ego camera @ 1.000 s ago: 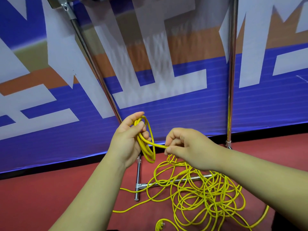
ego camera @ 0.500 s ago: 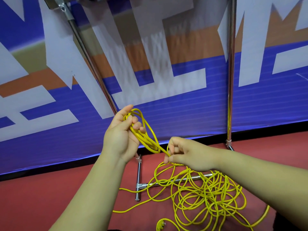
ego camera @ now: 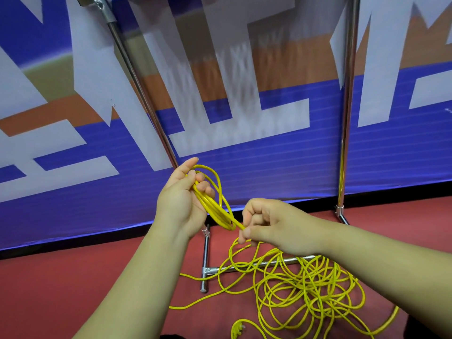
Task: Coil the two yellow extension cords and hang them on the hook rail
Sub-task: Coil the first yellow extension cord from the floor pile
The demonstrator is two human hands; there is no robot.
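Hidden / cut off: the metal rack (ego camera: 347,106) runs out of the top edge, so its upper rail cannot be seen. Only two uprights, a clamp fitting (ego camera: 99,6) at top left and the base bar (ego camera: 213,269) on the floor show. The right forearm covers part of the loose cord (ego camera: 305,287), and the bottom edge cuts its lower loops. Whether that tangle is one cord or two cannot be told. A yellow plug (ego camera: 236,329) lies at the bottom edge (prongs too small to make out).

Hands: left hand (ego camera: 182,204) is raised in front of the banner (ego camera: 269,167), fingers curled round a small coil (ego camera: 215,207) of several yellow turns. Right hand (ego camera: 274,226) is just beside it and lower. Its thumb and forefinger pinch the strand where it leaves the coil's lowest point, and the other fingers are curled. The hands are close, not touching, joined by the cord.

Cord position: from the pinch the strand drops to the loose cord, heaped on the red floor (ego camera: 49,289) across the base bar. One strand trails left past the bar.
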